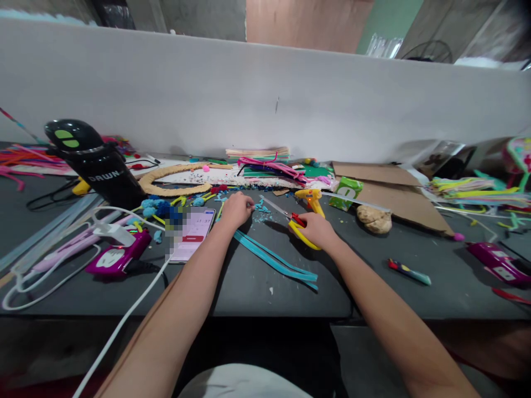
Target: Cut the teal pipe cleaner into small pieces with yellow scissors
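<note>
Scissors (292,219) sit in right hand (318,231), fingers wrapped round; blue bits (261,207) by scissors' tip look already cut, long blue strips (286,269) nearside of scissors look uncut, left hand (237,209) left of scissors, fingers curled, hold unclear.

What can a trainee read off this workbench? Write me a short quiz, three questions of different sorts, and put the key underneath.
1. What does the right grip hold?
2. True or false: in the picture, the dark bottle marked DAWN is to the left of the phone.
3. Which colour are the long strips at the front middle of the tabletop? (a) pink (b) light blue (c) yellow

Key: 1. scissors; 2. true; 3. b
</note>
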A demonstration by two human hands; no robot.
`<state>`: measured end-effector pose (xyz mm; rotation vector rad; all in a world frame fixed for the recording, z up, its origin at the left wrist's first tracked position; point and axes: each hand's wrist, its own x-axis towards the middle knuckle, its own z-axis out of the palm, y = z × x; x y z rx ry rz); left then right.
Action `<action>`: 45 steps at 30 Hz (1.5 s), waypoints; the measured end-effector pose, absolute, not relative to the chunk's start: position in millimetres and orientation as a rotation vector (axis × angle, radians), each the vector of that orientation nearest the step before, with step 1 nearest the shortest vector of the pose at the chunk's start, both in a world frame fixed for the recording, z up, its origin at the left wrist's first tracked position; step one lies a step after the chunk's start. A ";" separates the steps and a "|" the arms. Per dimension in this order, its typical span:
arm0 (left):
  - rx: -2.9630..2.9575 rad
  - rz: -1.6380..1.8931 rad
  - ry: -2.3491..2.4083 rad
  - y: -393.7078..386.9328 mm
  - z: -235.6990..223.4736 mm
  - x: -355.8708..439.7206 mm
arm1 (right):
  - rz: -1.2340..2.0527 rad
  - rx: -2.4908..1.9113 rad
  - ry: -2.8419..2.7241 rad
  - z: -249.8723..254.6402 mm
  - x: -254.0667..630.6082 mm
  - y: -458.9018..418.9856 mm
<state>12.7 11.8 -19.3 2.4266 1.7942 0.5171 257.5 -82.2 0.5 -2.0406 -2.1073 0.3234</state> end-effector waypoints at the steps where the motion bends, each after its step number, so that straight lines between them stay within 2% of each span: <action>1: 2.427 0.520 1.792 11.3 -18.8 12.8 | 0.329 -2.036 -2.107 0.5 257.4 -82.1; 18: 2.335 0.687 1.619 9.4 -10.3 3.0 | 0.371 -2.070 -2.057 1.2 257.2 -82.2; 31: 1.957 1.179 1.407 -0.8 -0.4 17.7 | 0.347 -2.012 -2.038 0.3 254.7 -85.1; 45: 1.846 1.201 1.345 -3.6 1.9 22.0 | 0.326 -1.965 -2.052 -5.9 255.6 -82.7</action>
